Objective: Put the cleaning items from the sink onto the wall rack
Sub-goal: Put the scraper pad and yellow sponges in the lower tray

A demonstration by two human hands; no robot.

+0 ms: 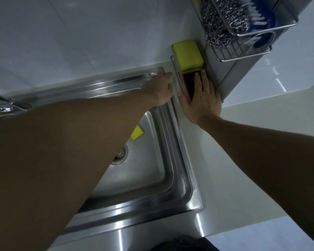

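On the right wall hangs a metal wall rack [246, 53]. Its upper basket holds steel wool scourers [223, 22] and a blue brush [261, 20]. The lower holder behind a thin front bar [174, 69] contains a yellow sponge [188, 55]. Just below it, my right hand [201, 100] pinches a dark red sponge [188, 84] between thumb and fingers, inside that holder. My left hand [161, 87] reaches across the sink [179, 178], its fingers curled at the front bar. A yellow sponge piece [137, 133] lies in the basin, partly hidden by my left forearm.
The drain strainer [121, 154] sits in the basin floor. A faucet [4, 105] stands at the far left rim. A white tiled wall lies behind the sink, and a pale counter strip [225, 160] runs along its right side.
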